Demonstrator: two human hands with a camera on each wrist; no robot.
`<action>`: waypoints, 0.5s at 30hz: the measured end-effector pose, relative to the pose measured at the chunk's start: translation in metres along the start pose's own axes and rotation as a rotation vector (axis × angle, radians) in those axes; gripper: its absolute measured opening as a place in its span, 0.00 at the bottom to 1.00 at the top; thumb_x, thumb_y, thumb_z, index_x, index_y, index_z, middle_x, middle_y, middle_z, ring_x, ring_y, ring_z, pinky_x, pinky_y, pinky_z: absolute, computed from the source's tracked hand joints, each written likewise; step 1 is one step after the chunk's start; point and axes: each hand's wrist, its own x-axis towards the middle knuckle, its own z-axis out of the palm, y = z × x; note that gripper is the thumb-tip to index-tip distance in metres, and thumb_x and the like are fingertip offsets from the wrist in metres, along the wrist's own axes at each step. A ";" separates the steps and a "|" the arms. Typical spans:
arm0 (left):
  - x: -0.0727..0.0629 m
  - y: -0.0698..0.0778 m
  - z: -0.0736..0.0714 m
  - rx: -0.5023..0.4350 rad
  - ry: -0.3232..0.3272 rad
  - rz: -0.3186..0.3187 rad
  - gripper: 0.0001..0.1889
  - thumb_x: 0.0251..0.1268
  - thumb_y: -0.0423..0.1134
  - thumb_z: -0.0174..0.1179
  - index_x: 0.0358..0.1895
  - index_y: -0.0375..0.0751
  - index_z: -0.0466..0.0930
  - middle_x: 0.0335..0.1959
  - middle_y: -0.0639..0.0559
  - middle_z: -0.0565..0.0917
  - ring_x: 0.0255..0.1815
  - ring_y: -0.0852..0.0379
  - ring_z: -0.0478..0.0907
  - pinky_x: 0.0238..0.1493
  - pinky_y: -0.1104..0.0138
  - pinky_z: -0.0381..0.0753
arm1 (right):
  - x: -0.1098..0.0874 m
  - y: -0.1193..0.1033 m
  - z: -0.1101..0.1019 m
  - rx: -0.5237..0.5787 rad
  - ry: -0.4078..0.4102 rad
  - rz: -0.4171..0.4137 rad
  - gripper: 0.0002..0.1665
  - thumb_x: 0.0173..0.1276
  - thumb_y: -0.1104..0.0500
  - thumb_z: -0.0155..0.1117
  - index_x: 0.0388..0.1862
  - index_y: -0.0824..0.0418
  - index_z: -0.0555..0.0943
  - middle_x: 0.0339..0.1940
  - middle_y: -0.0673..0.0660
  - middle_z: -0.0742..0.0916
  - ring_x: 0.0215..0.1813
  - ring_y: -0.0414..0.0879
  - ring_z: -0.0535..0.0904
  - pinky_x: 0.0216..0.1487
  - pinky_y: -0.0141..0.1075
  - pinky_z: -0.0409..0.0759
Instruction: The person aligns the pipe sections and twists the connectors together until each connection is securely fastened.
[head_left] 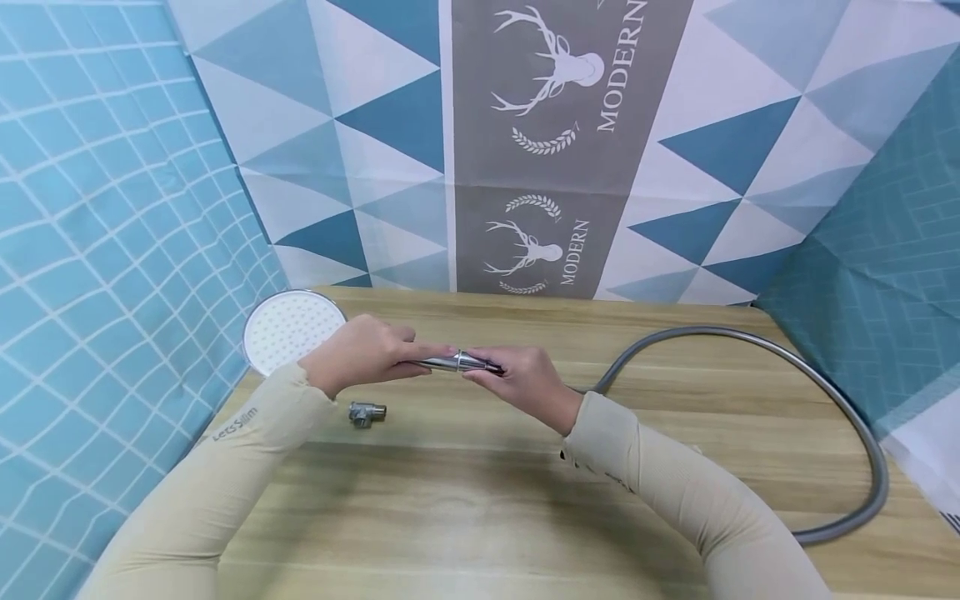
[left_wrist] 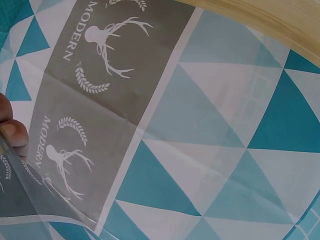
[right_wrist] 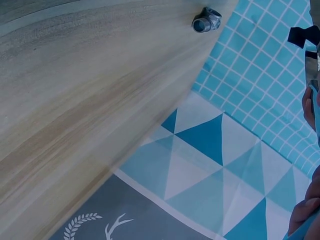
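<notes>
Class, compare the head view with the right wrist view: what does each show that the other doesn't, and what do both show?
Only the head view shows the white, dotted face of the shower head, the wide loop of the hose and the word MODERN.

Only the right wrist view looks into the round opening of the metal fitting.

Both share that fitting, the wooden tabletop, the blue grid sheet and the triangle pattern.

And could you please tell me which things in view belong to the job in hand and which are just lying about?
Seemingly in the job:
shower head, its handle gripped by the left hand
grey hose, its end apparently pinched by the right hand

Seemingly just lying about:
metal fitting, untouched on the wooden table
</notes>
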 end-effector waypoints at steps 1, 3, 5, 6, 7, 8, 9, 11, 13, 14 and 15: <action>-0.001 0.000 0.001 0.000 0.008 0.001 0.25 0.51 0.43 0.73 0.56 0.58 0.80 0.16 0.55 0.68 0.10 0.63 0.52 0.11 0.70 0.58 | 0.000 0.000 0.001 0.002 0.000 0.002 0.19 0.52 0.63 0.76 0.44 0.69 0.85 0.35 0.59 0.89 0.30 0.41 0.85 0.29 0.26 0.78; -0.002 -0.001 0.002 -0.004 0.023 0.000 0.25 0.50 0.43 0.73 0.56 0.58 0.80 0.16 0.55 0.68 0.11 0.63 0.53 0.11 0.70 0.58 | 0.002 0.000 0.001 -0.003 0.004 -0.001 0.20 0.51 0.63 0.76 0.44 0.69 0.85 0.35 0.59 0.89 0.29 0.41 0.85 0.28 0.26 0.78; -0.002 -0.002 0.003 -0.004 0.041 -0.001 0.26 0.50 0.42 0.74 0.55 0.58 0.81 0.16 0.55 0.69 0.11 0.63 0.54 0.11 0.70 0.59 | 0.003 0.000 0.002 -0.011 0.013 0.002 0.20 0.51 0.63 0.77 0.43 0.69 0.85 0.34 0.59 0.89 0.28 0.40 0.84 0.28 0.26 0.78; -0.002 -0.003 0.004 -0.005 0.048 0.001 0.26 0.49 0.42 0.74 0.55 0.57 0.81 0.16 0.55 0.69 0.11 0.63 0.55 0.12 0.70 0.59 | 0.004 0.000 0.002 -0.012 0.018 0.005 0.20 0.50 0.63 0.77 0.43 0.69 0.85 0.34 0.59 0.89 0.28 0.40 0.84 0.28 0.26 0.78; -0.002 -0.003 0.004 -0.003 0.055 0.003 0.26 0.49 0.42 0.74 0.55 0.57 0.81 0.16 0.55 0.69 0.11 0.62 0.56 0.12 0.70 0.59 | 0.004 0.001 0.002 -0.011 0.021 0.011 0.20 0.51 0.63 0.77 0.43 0.69 0.85 0.34 0.59 0.89 0.27 0.40 0.84 0.28 0.27 0.78; -0.002 -0.004 0.005 0.000 0.060 0.004 0.25 0.49 0.42 0.74 0.55 0.57 0.81 0.16 0.55 0.70 0.11 0.62 0.56 0.12 0.70 0.59 | 0.005 0.001 0.002 -0.007 0.022 0.020 0.19 0.51 0.63 0.77 0.43 0.69 0.85 0.34 0.59 0.89 0.27 0.40 0.83 0.28 0.27 0.78; -0.001 -0.005 0.005 0.004 0.065 0.007 0.25 0.49 0.42 0.74 0.55 0.57 0.81 0.16 0.55 0.70 0.11 0.62 0.56 0.12 0.69 0.59 | 0.006 0.001 0.002 0.002 0.020 0.031 0.19 0.51 0.63 0.77 0.42 0.69 0.86 0.33 0.59 0.89 0.26 0.40 0.82 0.27 0.27 0.77; -0.001 -0.005 0.005 0.008 0.072 0.012 0.25 0.49 0.42 0.74 0.54 0.57 0.81 0.16 0.55 0.70 0.11 0.62 0.56 0.12 0.69 0.59 | 0.007 0.001 0.002 0.008 0.011 0.051 0.18 0.52 0.63 0.76 0.42 0.68 0.86 0.33 0.58 0.89 0.26 0.39 0.82 0.27 0.26 0.77; -0.001 -0.006 0.006 0.005 0.071 0.013 0.25 0.49 0.42 0.74 0.54 0.57 0.81 0.16 0.55 0.69 0.11 0.63 0.55 0.12 0.70 0.58 | 0.008 0.001 0.002 -0.034 -0.002 0.055 0.17 0.53 0.61 0.76 0.41 0.67 0.86 0.32 0.57 0.89 0.25 0.39 0.81 0.26 0.26 0.76; -0.001 -0.007 0.006 0.003 0.071 0.012 0.25 0.49 0.43 0.73 0.55 0.57 0.81 0.16 0.55 0.69 0.11 0.63 0.54 0.12 0.70 0.58 | 0.008 0.000 0.001 -0.079 -0.007 0.047 0.17 0.53 0.60 0.76 0.41 0.66 0.86 0.31 0.56 0.88 0.23 0.38 0.80 0.25 0.27 0.76; 0.000 -0.007 0.006 0.005 0.071 0.008 0.25 0.50 0.43 0.73 0.55 0.57 0.81 0.16 0.55 0.69 0.11 0.63 0.52 0.12 0.70 0.57 | 0.009 0.000 0.001 -0.132 -0.010 0.035 0.18 0.53 0.58 0.76 0.41 0.66 0.85 0.30 0.55 0.88 0.22 0.38 0.79 0.23 0.27 0.75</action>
